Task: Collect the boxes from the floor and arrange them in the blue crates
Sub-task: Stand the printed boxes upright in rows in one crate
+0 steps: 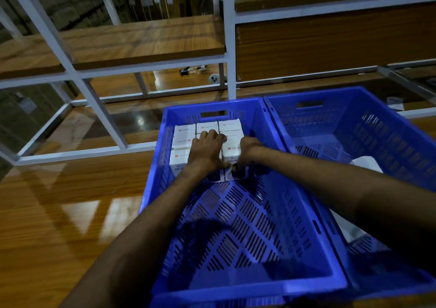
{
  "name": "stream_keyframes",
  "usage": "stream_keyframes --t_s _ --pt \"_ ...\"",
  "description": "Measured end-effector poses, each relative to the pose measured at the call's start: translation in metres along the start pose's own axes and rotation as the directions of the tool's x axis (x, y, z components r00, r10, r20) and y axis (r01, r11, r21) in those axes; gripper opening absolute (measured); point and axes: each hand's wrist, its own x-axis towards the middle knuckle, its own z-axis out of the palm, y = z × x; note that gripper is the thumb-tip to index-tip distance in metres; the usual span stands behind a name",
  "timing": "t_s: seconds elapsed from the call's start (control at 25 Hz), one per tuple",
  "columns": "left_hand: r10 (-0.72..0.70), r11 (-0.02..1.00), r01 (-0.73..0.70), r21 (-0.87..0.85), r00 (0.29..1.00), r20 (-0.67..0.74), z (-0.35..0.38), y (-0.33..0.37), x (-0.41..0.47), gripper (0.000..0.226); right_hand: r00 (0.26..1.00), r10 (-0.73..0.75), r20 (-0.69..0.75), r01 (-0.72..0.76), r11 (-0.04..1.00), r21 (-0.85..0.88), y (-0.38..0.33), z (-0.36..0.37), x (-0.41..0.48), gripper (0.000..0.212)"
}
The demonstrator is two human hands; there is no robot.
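Packing step. White cardboard boxes [184, 131] in rows at far end of blue perforated plastic crate [154, 185]. Left hand [207, 148] curls over middle box; right hand [248, 147] alongside, grip unreadable. Next, likely: seat box flush.

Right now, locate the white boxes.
Head view: white boxes packed against the far end of the left blue crate, left hand and right hand on them.

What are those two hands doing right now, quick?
Left hand: on the white boxes, fingers bent; grip cannot be told.
Right hand: fingers curled round the near-right box.
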Motion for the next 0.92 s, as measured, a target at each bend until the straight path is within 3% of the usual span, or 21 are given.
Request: stream_keyframes --t_s 0.2,0.4,0.92 --pt "0.020 0.998 -0.020 0.059 1.000 0.001 0.0054 -0.0004 -0.0018 0.104 1.000 -0.015 0.015 0.015 0.999 0.036 0.0017 -0.0030 -0.0007 0.106" --pt "0.051 0.993 -0.061 0.100 0.993 0.106 0.0059 -0.0064 -0.0030 0.123 1.000 -0.014 0.013 0.013 0.997 0.074 0.0023 -0.0051 -0.0022 0.107" --pt "0.058 0.992 -0.063 0.106 0.997 0.050 0.0078 -0.0070 -0.0083 0.113 1.000 0.010 0.004 -0.010 0.997 0.073 0.0013 -0.0031 -0.0051 0.097"
